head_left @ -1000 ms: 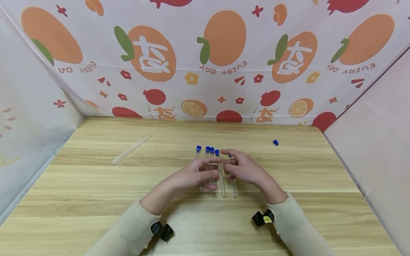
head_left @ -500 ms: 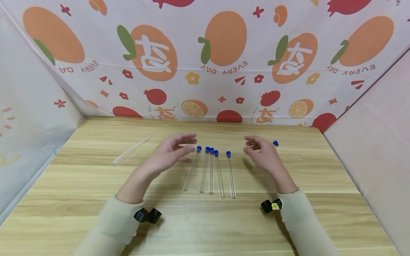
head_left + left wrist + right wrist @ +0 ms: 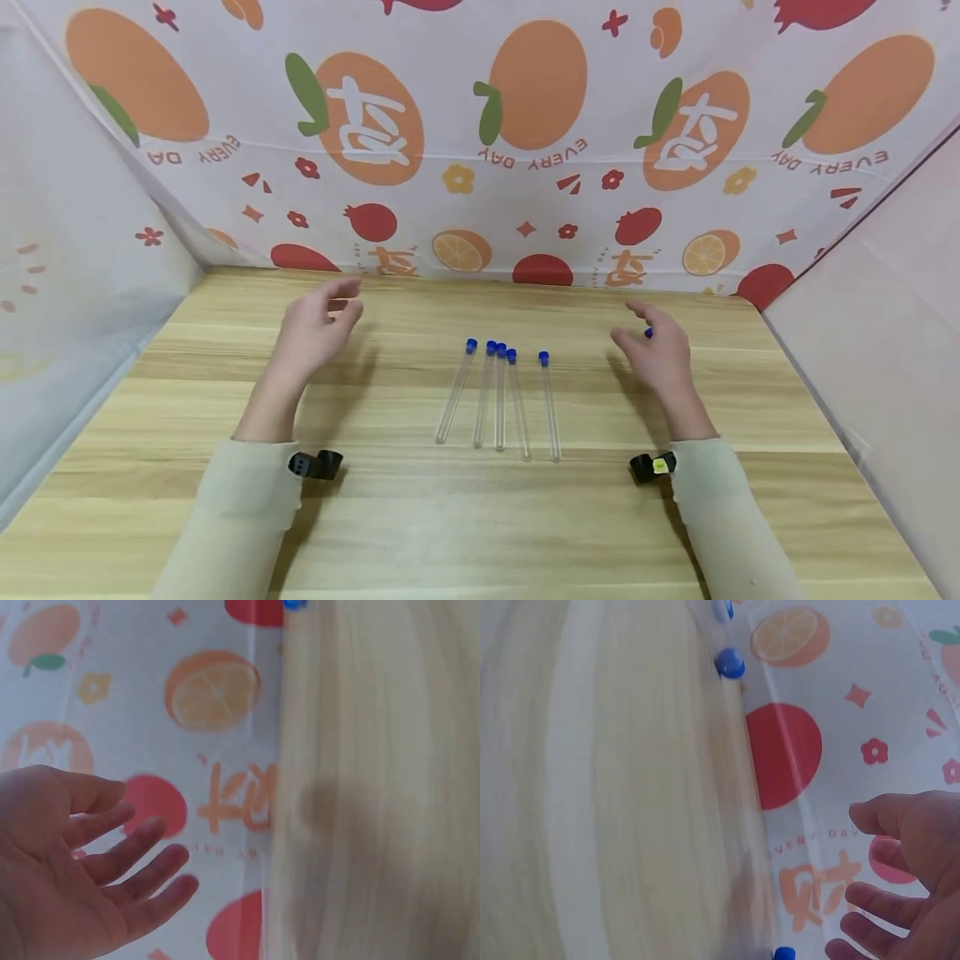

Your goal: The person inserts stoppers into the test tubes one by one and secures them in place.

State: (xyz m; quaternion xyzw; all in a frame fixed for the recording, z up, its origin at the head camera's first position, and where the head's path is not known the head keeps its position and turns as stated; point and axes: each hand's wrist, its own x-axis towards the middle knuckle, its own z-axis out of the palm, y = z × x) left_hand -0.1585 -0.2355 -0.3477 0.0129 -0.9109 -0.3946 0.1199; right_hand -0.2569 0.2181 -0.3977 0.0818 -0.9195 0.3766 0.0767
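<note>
Several clear test tubes (image 3: 517, 408) with blue caps (image 3: 543, 358) lie side by side on the wooden table, between the two hands and apart from both. To their left, my left hand (image 3: 311, 329) hovers over the table with loosely bent fingers and nothing in its grasp; the left wrist view shows its palm bare. On the other side, my right hand (image 3: 660, 350) is also raised, thumb and fingers apart, holding nothing. A loose blue cap (image 3: 649, 332) shows partly behind the right hand. The uncapped tube seen earlier at the left is hidden by the left hand.
The wooden table (image 3: 465, 517) ends at a white fruit-printed cloth (image 3: 420, 208) hanging along its back. Pale cloth walls (image 3: 82, 275) stand at both sides. Black cameras (image 3: 318, 465) are strapped to both wrists.
The hands, together over the capped tubes a second ago, have moved apart, the left far to the left and the right to the right. The capped tubes stay on the table.
</note>
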